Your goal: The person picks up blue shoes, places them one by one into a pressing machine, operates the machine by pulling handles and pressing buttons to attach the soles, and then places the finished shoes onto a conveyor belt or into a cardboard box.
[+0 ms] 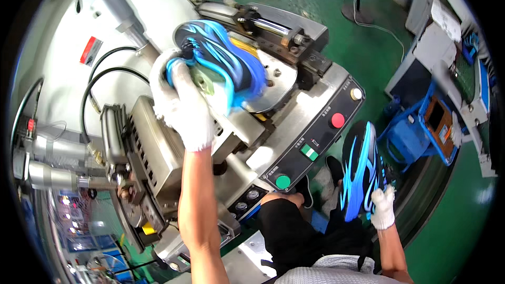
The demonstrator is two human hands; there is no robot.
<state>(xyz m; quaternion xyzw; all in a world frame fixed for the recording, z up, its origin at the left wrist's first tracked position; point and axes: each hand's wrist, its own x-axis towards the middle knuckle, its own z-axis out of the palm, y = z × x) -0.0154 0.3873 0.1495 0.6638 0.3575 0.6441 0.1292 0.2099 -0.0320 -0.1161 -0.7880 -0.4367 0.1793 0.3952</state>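
My left hand (190,108) wears a white glove and is closed on the collar of a blue-and-black shoe (231,66). That shoe sits at the metal machine, under a silver cylinder arm, its toe end smeared by motion. The palm side of the hand is hidden. Down at my right side, my right hand (383,208), also gloved in white, grips a second blue-and-black shoe (359,171) by its heel end. This one hangs beside the machine, with its long axis roughly upright in the picture.
The machine's front panel (315,131) carries a red button (337,120), a green button (283,181) and a white one. A blue stool (415,134) stands at the right, beside grey equipment. Black hoses (87,94) curve along the left. My legs are close to the machine's front edge.
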